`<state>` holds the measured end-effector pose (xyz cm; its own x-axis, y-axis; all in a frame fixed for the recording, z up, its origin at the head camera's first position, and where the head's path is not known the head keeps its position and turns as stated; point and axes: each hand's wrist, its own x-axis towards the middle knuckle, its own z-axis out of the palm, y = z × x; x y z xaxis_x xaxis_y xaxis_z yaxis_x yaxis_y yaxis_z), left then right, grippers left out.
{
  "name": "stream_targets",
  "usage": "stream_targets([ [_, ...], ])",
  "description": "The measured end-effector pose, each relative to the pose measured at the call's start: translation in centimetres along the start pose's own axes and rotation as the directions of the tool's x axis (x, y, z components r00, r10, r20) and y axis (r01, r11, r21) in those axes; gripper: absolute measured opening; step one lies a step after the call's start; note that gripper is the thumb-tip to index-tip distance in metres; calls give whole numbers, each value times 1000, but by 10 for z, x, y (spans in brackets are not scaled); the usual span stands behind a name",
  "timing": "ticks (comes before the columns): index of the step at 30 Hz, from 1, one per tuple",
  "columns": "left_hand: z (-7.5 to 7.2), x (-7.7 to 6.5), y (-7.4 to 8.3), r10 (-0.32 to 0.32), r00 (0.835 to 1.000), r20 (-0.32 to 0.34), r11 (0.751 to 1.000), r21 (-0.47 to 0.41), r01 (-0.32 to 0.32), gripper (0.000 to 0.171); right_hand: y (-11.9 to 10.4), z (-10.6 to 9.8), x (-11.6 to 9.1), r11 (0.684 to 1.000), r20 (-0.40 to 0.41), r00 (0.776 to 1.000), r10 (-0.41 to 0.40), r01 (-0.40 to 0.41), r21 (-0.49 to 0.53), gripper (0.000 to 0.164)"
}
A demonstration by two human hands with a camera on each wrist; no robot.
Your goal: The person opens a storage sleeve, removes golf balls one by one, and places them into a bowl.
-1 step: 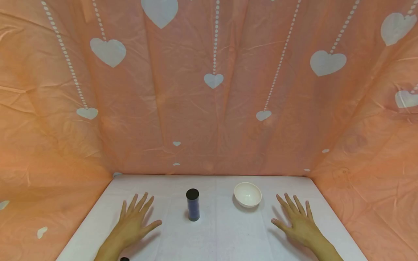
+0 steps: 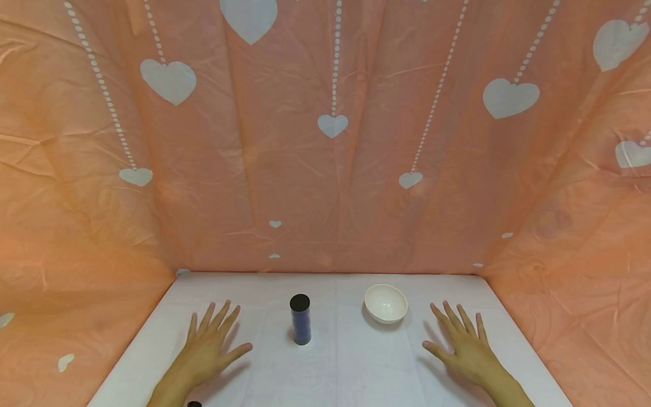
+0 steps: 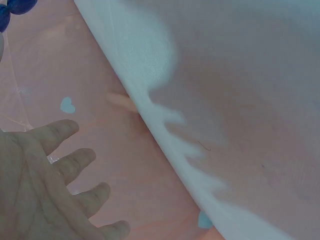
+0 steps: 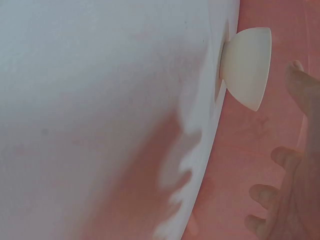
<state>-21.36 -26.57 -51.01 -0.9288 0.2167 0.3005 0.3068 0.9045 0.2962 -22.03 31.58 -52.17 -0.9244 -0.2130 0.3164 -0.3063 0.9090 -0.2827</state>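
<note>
My left hand [image 2: 204,349] hovers over the left side of the white table, fingers straight and spread, holding nothing. To its right stands an upright blue cylindrical container [image 2: 302,327] with a black lid. At the right, my right hand [image 2: 469,351] also hovers palm down with spread fingers and holds nothing. A white bowl [image 2: 385,305] sits upright just left of its fingertips, apart from them. The right wrist view shows the bowl [image 4: 248,67] from the side, beside the right hand [image 4: 290,200]. In the left wrist view the left hand [image 3: 35,185] touches nothing.
A white cloth [image 2: 356,373] covers the table. Orange sheeting [image 2: 325,198] with white hearts rises behind it and along both sides. A small dark round object [image 2: 194,404] shows at the bottom edge, by the left forearm, mostly cut off.
</note>
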Motion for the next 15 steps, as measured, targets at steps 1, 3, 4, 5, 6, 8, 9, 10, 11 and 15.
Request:
stream_targets([
  [1,0,0,0,4,1000,-5,1000,2,-4,91,0,0,0,1000,0,1000,-1,1,0,84],
  [3,1,0,0,12,1000,-10,1000,3,-12,91,-1,0,0,1000,1,1000,-2,2,0,84],
  [4,2,0,0,16,1000,-13,1000,1,-16,91,-2,0,0,1000,1,1000,-2,2,2,84],
  [5,2,0,0,20,1000,-17,1000,-2,-20,90,-2,0,-1,1000,2,1000,-2,2,3,84],
  [6,3,0,0,28,999,-25,1000,1,-28,90,-3,0,-1,1000,4,1000,-2,2,5,84],
  [8,4,1,2,33,999,-24,999,-2,-33,90,-4,0,-1,1000,8,1000,-2,2,11,85],
  [9,5,1,3,34,999,-25,999,-6,-34,90,-4,0,-2,1000,8,1000,-3,3,12,85],
  [10,5,2,4,33,999,-23,999,-13,-34,90,-5,1,-2,1000,7,1000,-5,5,16,85],
  [11,6,2,6,34,999,-20,999,-20,-35,90,-6,1,-1,1000,6,1000,-8,8,19,85],
  [15,9,7,10,28,1000,4,998,-60,-28,91,-9,3,0,999,-3,1000,-23,23,24,84],
])
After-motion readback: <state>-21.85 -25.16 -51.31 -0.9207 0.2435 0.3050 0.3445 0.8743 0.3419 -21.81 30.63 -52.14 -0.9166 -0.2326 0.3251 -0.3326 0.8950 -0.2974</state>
